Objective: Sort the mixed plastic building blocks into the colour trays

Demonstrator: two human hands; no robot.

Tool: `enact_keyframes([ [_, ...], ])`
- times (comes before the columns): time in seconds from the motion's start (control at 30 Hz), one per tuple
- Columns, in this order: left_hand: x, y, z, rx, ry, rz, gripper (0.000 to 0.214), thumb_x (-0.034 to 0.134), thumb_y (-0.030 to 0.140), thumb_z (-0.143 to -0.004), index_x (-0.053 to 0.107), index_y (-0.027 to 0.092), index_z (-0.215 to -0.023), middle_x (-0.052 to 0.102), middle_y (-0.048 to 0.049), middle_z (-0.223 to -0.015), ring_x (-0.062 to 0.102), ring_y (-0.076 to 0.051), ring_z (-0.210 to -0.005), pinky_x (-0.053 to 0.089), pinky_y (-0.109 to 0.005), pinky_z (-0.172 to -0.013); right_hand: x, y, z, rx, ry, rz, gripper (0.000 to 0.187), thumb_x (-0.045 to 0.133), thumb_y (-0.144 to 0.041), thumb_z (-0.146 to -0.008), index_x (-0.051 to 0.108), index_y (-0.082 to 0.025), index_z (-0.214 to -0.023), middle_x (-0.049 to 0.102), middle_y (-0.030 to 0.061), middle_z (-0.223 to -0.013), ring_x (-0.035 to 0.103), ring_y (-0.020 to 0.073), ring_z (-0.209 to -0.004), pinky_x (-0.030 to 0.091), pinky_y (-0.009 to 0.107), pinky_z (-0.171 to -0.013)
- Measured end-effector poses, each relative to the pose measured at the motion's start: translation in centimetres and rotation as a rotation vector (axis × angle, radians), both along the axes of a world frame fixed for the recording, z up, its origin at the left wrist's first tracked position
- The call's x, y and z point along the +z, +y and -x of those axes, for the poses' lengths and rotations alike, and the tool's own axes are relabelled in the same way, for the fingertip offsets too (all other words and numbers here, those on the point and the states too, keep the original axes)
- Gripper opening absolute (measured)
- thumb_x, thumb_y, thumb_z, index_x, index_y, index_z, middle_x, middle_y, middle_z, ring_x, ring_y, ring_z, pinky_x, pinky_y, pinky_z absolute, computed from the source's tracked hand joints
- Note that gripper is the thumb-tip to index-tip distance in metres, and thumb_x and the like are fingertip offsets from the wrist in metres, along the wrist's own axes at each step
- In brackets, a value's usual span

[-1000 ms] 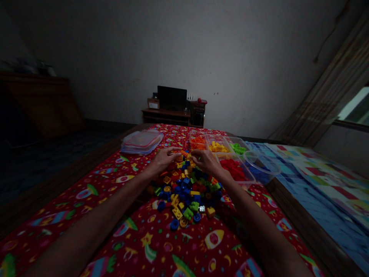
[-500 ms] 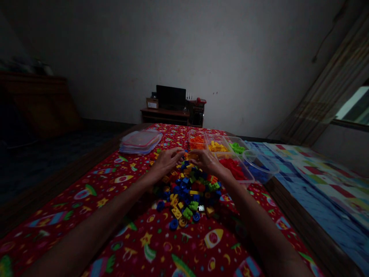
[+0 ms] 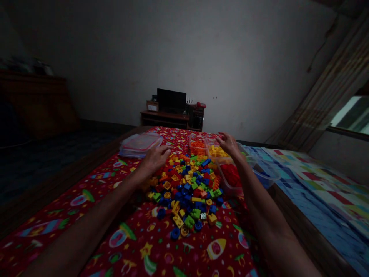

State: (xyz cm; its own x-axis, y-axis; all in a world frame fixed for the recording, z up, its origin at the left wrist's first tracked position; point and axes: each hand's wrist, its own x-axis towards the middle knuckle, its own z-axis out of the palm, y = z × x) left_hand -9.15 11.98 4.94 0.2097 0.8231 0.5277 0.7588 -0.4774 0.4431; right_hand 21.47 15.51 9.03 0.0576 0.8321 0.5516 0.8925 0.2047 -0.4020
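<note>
A pile of mixed toy building bricks (image 3: 187,188), in blue, yellow, green, red and orange, lies on a red patterned cloth (image 3: 161,246). My left hand (image 3: 156,158) is at the pile's upper left edge, its fingers loosely stretched and nothing visible in them. Above the container of yellow bricks (image 3: 218,151) hovers my right hand (image 3: 229,144), thumb and fingers apart, with no brick showing between them. Beside that container stand one of orange bricks (image 3: 198,145) and one of red bricks (image 3: 230,174). My right arm partly covers the containers behind it.
Stacked clear plastic lids (image 3: 140,144) lie left of the pile. A round clear tub (image 3: 269,177) with blue bricks stands at the right edge, near a blue checked bedspread (image 3: 305,200). Farther back are a monitor (image 3: 172,100) and a low desk (image 3: 164,117).
My hands were close together over the far part of the pile. They have since parted, the right going up and right to the yellow container, the left moving left.
</note>
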Motion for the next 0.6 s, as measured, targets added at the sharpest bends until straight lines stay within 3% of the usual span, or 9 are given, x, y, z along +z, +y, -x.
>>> enact_keyframes([
  [0.13,-2.2,1.7,1.3,0.024,0.107,0.002,0.041,0.039,0.035,-0.086,0.063,0.012,-0.110,0.063,-0.0113,-0.118,0.055,-0.024,-0.113,0.037,-0.037,-0.104,-1.1,-3.5,2.4,0.207,-0.007,-0.027,0.027,0.050,-0.022,-0.086,0.067,-0.012,-0.104,0.070,0.0122,-0.098,0.065,0.0180,-0.088,0.048,0.028,-0.079],
  [0.33,-5.8,3.3,3.2,0.033,0.147,0.276,0.053,0.028,0.041,-0.090,0.050,0.012,-0.128,0.051,-0.0114,-0.136,0.040,-0.025,-0.130,0.025,-0.039,-0.111,-2.4,-6.8,6.3,0.441,-0.128,0.107,0.023,0.052,-0.021,-0.086,0.069,-0.015,-0.101,0.070,0.0091,-0.089,0.063,0.0150,-0.076,0.045,0.025,-0.069],
  [0.47,-7.0,3.5,3.6,0.033,0.080,0.422,0.064,0.021,0.049,-0.090,0.031,0.013,-0.142,0.028,-0.0084,-0.151,0.017,-0.023,-0.141,0.017,-0.037,-0.114,-3.7,-7.0,7.3,0.456,-0.200,0.146,0.023,0.052,-0.021,-0.087,0.066,-0.015,-0.104,0.068,0.0094,-0.089,0.060,0.0159,-0.079,0.043,0.026,-0.071],
  [0.6,-7.1,3.3,2.5,0.028,0.045,0.435,0.069,0.021,0.055,-0.088,0.032,0.014,-0.142,0.028,-0.0096,-0.151,0.021,-0.024,-0.140,0.020,-0.038,-0.113,-5.2,-7.2,7.7,0.462,-0.289,0.159,0.023,0.053,-0.021,-0.087,0.062,-0.014,-0.108,0.065,0.0117,-0.097,0.058,0.0189,-0.090,0.042,0.029,-0.078],
])
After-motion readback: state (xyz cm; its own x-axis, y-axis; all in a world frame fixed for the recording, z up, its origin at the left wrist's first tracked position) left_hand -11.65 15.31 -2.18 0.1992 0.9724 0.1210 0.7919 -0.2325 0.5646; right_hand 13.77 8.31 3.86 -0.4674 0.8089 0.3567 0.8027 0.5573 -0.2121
